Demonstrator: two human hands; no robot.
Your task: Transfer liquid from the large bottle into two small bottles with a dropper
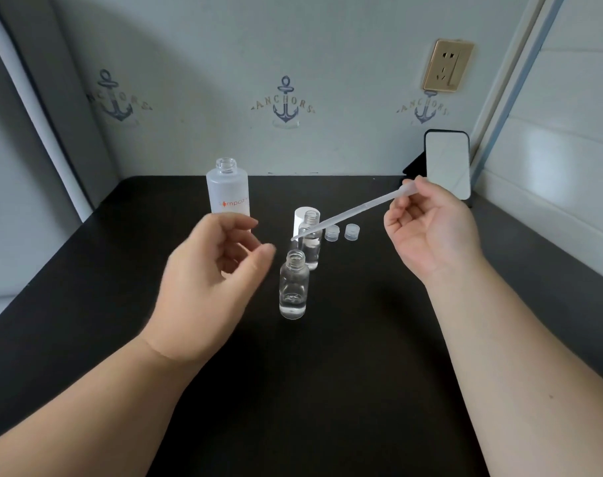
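The large frosted bottle [227, 191] stands uncapped at the back left of the black table [327, 390]. Two small clear bottles stand open in the middle: the near one [293, 290] holds a little liquid, the far one [310, 244] is just behind it. My right hand [431, 232] pinches the bulb of a clear plastic dropper [348, 213], which slants down-left, its tip over the far small bottle. My left hand [217, 273] hovers just left of the near bottle, fingers curled and apart, holding nothing.
A white cap [299, 220] stands behind the far small bottle. Two small clear caps [332, 233] [352, 232] lie to its right. A phone [448, 163] leans against the wall at the back right. Walls close in on three sides.
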